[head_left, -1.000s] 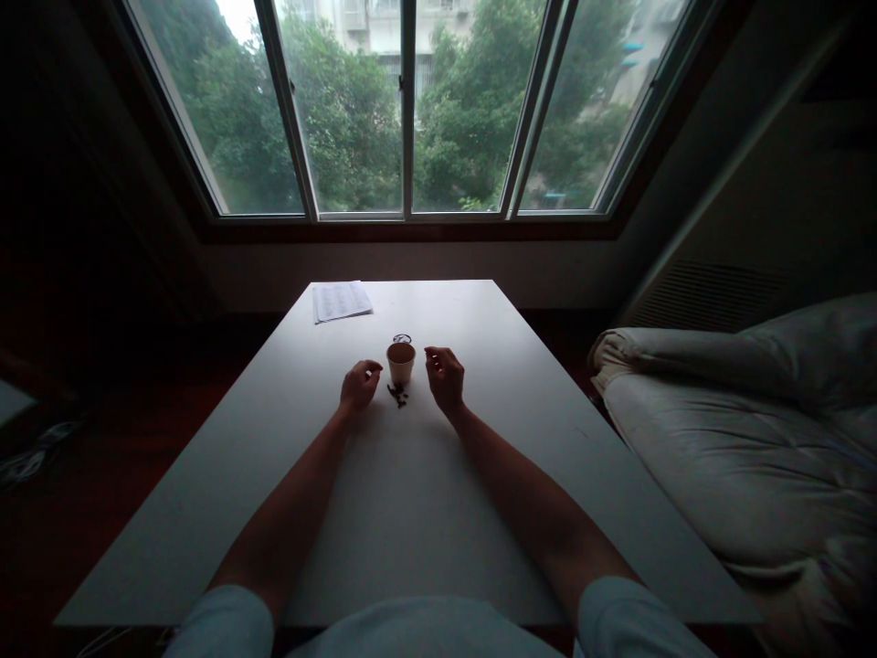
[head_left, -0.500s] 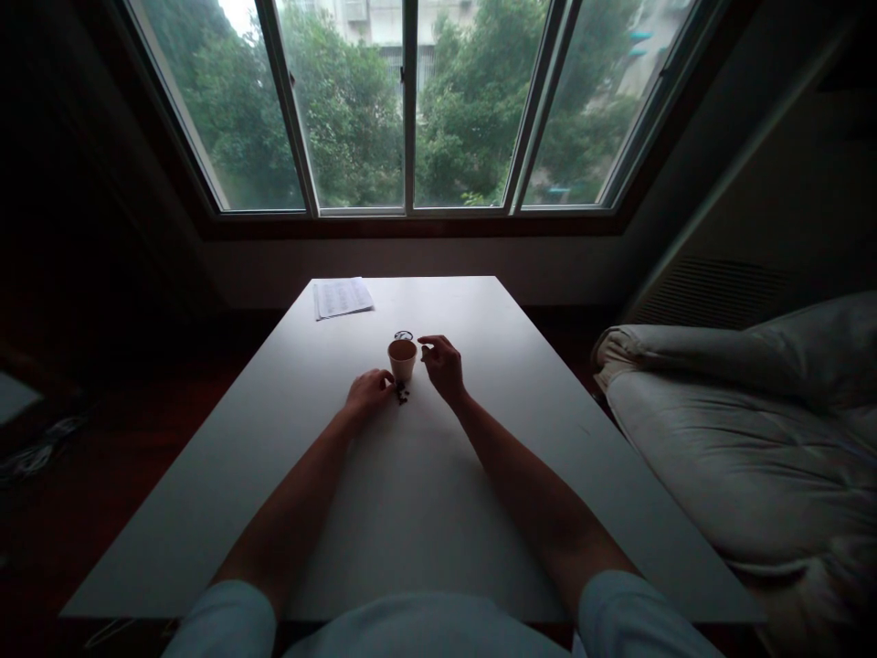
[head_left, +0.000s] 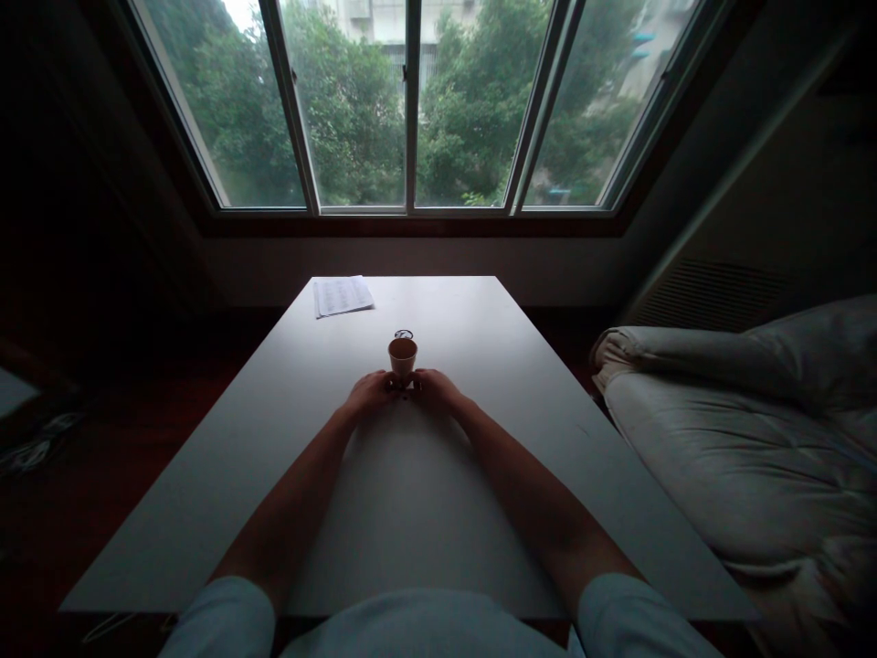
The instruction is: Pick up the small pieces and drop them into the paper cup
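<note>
A paper cup [head_left: 403, 358] stands upright on the white table, its mouth up and brownish inside. Several small dark pieces [head_left: 405, 397] lie just in front of its base, too small to name. My left hand [head_left: 371, 391] rests at the cup's lower left, fingertips drawn together beside the dark pieces. At the lower right of the cup is my right hand [head_left: 437, 390], its fingers bent in and pinched close to the same pieces. What either pinch holds is too small and dark to make out. Behind the cup lies a thin dark ring-shaped item [head_left: 404, 334].
Printed paper sheets [head_left: 343, 295] lie at the table's far left corner. The white table [head_left: 425, 512] reaches toward the window [head_left: 411, 110]. To its right stands padded grey bedding or seating [head_left: 740, 439]. Cables [head_left: 41, 448] lie on the floor at left.
My right hand has come down from beside the cup's rim to its lower right, by the dark pieces. My left hand has stayed nearly in place.
</note>
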Demonstrator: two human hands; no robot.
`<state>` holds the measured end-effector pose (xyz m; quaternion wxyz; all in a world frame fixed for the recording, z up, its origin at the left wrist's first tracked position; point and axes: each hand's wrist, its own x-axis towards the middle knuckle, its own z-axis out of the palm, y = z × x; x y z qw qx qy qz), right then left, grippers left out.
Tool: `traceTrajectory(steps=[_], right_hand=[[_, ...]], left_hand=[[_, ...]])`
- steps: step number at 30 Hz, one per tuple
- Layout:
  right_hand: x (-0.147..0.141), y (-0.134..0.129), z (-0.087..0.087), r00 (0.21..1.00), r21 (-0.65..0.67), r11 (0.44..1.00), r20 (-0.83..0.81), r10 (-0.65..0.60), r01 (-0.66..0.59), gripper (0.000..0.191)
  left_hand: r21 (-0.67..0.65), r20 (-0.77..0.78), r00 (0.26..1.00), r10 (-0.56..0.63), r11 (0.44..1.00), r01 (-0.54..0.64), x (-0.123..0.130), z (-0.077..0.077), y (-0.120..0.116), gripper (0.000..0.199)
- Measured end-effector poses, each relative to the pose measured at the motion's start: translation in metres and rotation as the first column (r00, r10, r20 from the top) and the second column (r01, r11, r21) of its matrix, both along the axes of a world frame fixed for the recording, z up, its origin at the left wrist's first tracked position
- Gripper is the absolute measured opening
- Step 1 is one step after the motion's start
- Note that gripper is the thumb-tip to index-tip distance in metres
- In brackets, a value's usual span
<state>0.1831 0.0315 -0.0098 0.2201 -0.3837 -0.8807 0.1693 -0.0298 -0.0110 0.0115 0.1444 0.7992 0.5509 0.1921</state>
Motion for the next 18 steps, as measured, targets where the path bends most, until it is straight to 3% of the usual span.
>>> traceTrajectory(steps=[9, 14, 18], right_hand=[[-0.007, -0.012, 0.007, 0.998, 0.040, 0.998, 0.046, -0.051, 0.049, 0.020], [-0.009, -0.007, -0.003, 0.995, 0.078, 0.992, -0.042, -0.092, 0.095, 0.021], [-0.003, -0.001, -0.009, 0.977, 0.027, 0.988, -0.155, -0.147, 0.153, 0.017]], left_hand=[[0.026, 0.005, 0.998, 0.070, 0.997, -0.070, 0.001, 0.000, -0.002, 0.021], [-0.007, 0.034, 0.994, 0.105, 0.994, -0.105, 0.001, -0.002, -0.001, 0.022], [0.000, 0.062, 0.987, 0.147, 0.989, -0.147, 0.001, -0.006, 0.000, 0.018]])
